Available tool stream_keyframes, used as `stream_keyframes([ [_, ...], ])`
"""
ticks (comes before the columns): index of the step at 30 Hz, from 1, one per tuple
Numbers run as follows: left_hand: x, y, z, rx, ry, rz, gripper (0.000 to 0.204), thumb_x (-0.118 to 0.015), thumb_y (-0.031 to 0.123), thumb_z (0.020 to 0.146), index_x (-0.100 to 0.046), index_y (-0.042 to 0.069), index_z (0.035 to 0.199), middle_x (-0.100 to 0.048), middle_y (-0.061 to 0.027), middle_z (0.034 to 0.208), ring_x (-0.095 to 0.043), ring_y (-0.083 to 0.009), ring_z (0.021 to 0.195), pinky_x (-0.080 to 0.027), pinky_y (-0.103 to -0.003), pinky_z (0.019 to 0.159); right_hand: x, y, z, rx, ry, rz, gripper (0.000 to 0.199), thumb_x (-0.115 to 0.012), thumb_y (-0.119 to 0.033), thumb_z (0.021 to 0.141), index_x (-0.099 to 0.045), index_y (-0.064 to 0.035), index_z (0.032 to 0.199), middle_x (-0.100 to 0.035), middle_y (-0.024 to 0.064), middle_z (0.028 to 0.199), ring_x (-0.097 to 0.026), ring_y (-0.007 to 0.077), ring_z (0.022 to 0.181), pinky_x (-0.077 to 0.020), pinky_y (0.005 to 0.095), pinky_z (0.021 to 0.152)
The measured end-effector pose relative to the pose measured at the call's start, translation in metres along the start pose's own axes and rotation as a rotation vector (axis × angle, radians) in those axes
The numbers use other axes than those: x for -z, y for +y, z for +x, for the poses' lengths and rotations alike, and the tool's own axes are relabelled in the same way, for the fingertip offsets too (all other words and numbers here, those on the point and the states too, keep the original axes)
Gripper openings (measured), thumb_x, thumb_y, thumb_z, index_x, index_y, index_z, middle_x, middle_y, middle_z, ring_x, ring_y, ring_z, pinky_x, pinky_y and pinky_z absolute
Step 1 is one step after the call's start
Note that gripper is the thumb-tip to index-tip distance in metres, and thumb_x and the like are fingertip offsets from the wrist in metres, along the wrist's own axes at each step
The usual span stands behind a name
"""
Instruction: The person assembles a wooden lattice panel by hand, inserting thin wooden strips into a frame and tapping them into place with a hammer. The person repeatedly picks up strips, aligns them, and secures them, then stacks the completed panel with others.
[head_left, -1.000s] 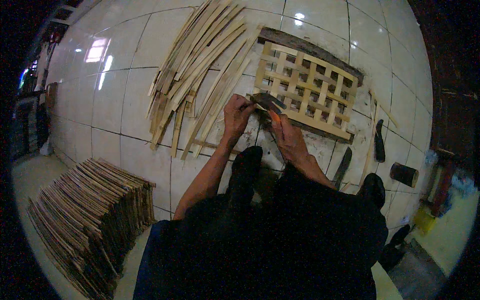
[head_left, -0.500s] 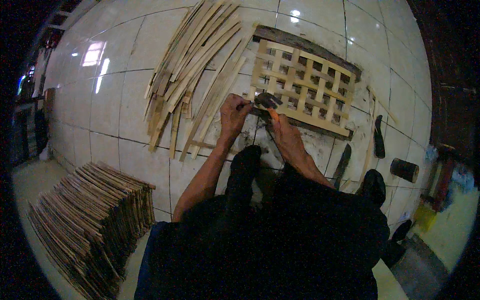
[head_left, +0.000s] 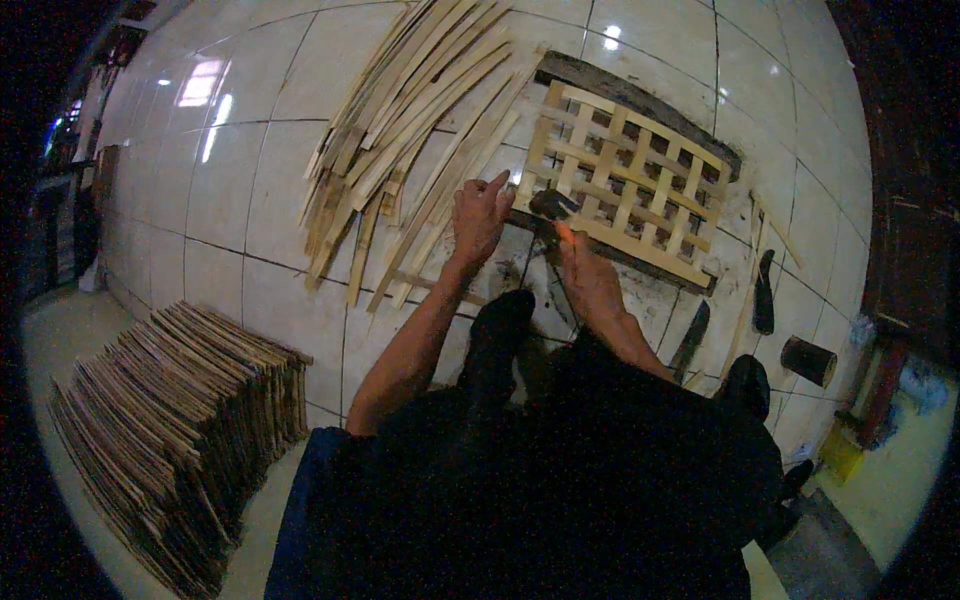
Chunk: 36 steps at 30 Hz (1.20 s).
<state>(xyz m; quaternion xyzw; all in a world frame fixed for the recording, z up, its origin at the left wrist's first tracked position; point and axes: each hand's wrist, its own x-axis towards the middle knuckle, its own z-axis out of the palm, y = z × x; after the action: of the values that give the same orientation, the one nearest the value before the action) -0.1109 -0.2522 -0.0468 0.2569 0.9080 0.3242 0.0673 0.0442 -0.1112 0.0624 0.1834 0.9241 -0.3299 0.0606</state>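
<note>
My right hand (head_left: 593, 280) is closed round the orange handle of a hammer (head_left: 551, 205). Its dark head is at the near left corner of a woven panel (head_left: 628, 190) of flat, pale bamboo strips. My left hand (head_left: 482, 218) is just left of that corner, its fingers curled and thumb and forefinger toward the panel. Anything between those fingertips is too small to make out. Dark wooden bars lie along the panel's far side (head_left: 640, 100) and near side (head_left: 655, 272).
Loose bamboo strips (head_left: 400, 140) lie spread to the left on the tiled floor (head_left: 220, 215). A thick stack of slats (head_left: 180, 430) stands at lower left. To the right are a dark blade (head_left: 692, 335), another dark long tool (head_left: 765, 290) and a short cylinder (head_left: 808, 361).
My left hand has lifted slightly off the near corner, and its forefinger has straightened. The hammer stays in my right hand near that corner. The whole view has shifted a little.
</note>
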Motion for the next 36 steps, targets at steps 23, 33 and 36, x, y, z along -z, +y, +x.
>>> stream_keyframes([
  [23, 0.002, 0.012, -0.004, 0.062, -0.048, -0.107, 0.036, -0.046, 0.035, 0.098, -0.056, 0.023, 0.131, -0.054, -0.0144, 0.103, -0.05, -0.0329, 0.094, -0.039, -0.046, 0.088, -0.016, 0.031, -0.004, 0.089, 0.304, 0.453, 0.029, -0.045, -0.033, 0.1, -0.054, -0.0085, 0.114, -0.064, 0.0084, 0.097, -0.062, 0.0208, 0.077, -0.0532, 0.0343, 0.062],
  [33, 0.004, 0.016, -0.005, 0.138, -0.103, -0.042, 0.038, -0.042, 0.036, 0.099, -0.054, 0.022, 0.132, -0.054, -0.0153, 0.105, -0.05, -0.0334, 0.098, -0.039, -0.047, 0.089, 0.0, -0.003, 0.011, 0.07, 0.21, 0.2, 0.034, -0.043, -0.025, 0.1, -0.049, -0.0055, 0.127, -0.061, 0.0258, 0.094, -0.061, 0.0444, 0.083, -0.05, 0.0512, 0.068],
  [36, 0.001, 0.014, -0.006, 0.098, -0.047, -0.065, 0.039, -0.04, 0.038, 0.1, -0.053, 0.023, 0.133, -0.054, -0.0157, 0.104, -0.049, -0.0335, 0.098, -0.039, -0.047, 0.089, -0.017, 0.02, 0.004, 0.18, 0.222, 0.318, 0.034, -0.045, -0.025, 0.1, -0.048, -0.0011, 0.124, -0.062, 0.0257, 0.089, -0.062, 0.0431, 0.08, -0.0496, 0.0505, 0.065],
])
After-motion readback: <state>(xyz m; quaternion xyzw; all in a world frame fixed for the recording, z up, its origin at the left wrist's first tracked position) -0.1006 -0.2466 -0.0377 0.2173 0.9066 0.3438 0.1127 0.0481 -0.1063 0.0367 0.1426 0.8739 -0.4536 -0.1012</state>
